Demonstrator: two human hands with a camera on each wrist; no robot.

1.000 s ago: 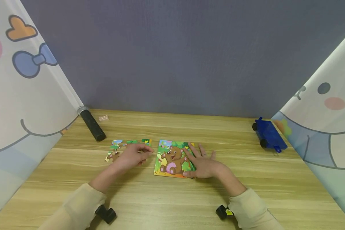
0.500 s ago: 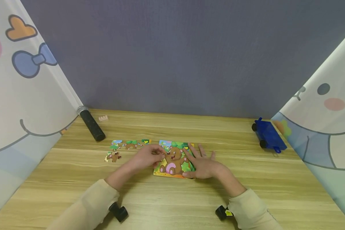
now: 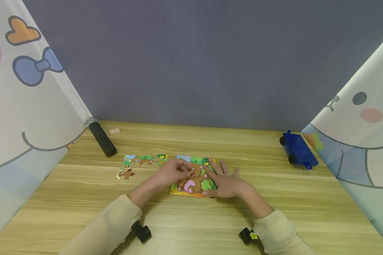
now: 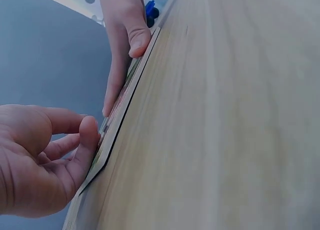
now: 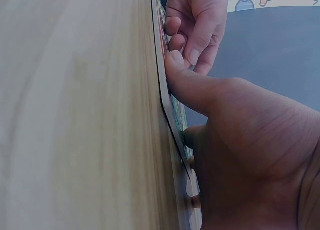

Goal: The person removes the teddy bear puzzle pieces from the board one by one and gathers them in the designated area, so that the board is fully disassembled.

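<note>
A jigsaw puzzle board (image 3: 191,191) with a brown bear picture lies flat on the wooden table. My left hand (image 3: 170,173) reaches over its left half, fingers curled and thumb and forefinger tips close together at the bear's face. In the left wrist view the fingertips of the left hand (image 4: 42,155) are at the board's surface; whether a piece is between them is hidden. On the board's right side rests my right hand (image 3: 226,183), fingers spread. Several loose puzzle pieces (image 3: 145,161) lie left of the board, one bear piece (image 3: 126,173) nearer me.
A black microphone (image 3: 102,139) lies at the back left beside a small pink block (image 3: 114,130). Toward the right back stands a blue wheeled toy (image 3: 300,150). A grey wall (image 3: 191,71) rises behind the table, with cartoon-printed curtains (image 3: 360,141) on both sides.
My left hand has moved right, from beside the loose pieces to over the board's left half. The right hand stays on the board, which has hardly moved.
</note>
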